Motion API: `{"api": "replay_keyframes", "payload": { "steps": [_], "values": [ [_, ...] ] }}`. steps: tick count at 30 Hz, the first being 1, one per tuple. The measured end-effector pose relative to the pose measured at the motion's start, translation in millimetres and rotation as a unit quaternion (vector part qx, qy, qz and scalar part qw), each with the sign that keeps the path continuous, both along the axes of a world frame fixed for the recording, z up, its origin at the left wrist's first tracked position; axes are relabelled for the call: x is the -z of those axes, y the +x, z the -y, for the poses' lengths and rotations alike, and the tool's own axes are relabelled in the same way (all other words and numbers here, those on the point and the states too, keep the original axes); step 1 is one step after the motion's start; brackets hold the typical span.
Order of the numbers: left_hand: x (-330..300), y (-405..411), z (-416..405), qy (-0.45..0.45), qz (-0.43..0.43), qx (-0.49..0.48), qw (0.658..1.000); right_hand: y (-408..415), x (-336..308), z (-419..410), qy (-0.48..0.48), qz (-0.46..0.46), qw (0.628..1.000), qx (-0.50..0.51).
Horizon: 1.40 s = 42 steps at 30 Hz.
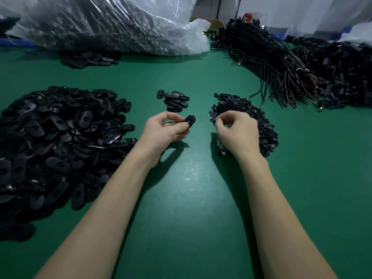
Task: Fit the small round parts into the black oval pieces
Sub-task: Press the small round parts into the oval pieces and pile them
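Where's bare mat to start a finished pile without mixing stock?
Bare green mat lies between the forearms, and at far centre between the plastic bag and the small oval stack. It is crowded left at the oval pile, under the right hand at the round-part pile, and by the cables.

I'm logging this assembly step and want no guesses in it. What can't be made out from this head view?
- Right hand: its curled fingers hide whether it pinches a small round part.
- Oval piece held by the left hand: too small and dark to show whether a part is fitted.
- Plastic bag: contents blurred by the film, top cut off by the edge.
- Large oval-piece pile: cut off at the left edge.
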<state>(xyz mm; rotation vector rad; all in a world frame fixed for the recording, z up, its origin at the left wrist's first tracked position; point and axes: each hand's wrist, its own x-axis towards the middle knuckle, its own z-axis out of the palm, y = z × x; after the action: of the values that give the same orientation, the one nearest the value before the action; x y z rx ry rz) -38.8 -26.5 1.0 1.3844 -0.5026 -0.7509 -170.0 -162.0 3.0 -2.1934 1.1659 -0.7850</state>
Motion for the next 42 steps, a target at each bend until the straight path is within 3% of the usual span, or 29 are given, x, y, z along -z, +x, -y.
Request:
{"api": "replay_keyframes", "payload": {
  "steps": [3, 5, 8, 17, 24, 32, 42],
  "values": [
    [0, 2, 1, -0.005, -0.02, -0.016, 1.0, -1, -10, -2, 0.207, 0.169, 0.962, -0.058],
    [1, 3, 1, 0.002, -0.009, -0.023, 1.0, 0, -13, -7, 0.307, 0.2, 0.925, -0.101],
    [0, 3, 0, -0.031, -0.038, -0.008, 0.999, 6, -12, -13, 0.35, 0.209, 0.904, -0.126],
    [-2, -2, 1, -0.066, -0.067, 0.002, 0.996, 11, -12, -20, 0.353, 0.194, 0.907, -0.12],
    [4, -1, 5, -0.016, 0.034, -0.053, 0.998, 11, -16, -22, 0.356, 0.189, 0.91, -0.101],
    [5, -2, 4, -0.081, -0.059, -0.039, 0.994, 17, -12, -27, 0.288, 0.206, 0.934, -0.052],
    [4, -2, 3, -0.095, -0.052, -0.027, 0.994, 19, -7, -26, 0.275, 0.218, 0.934, -0.065]
  ]
}}
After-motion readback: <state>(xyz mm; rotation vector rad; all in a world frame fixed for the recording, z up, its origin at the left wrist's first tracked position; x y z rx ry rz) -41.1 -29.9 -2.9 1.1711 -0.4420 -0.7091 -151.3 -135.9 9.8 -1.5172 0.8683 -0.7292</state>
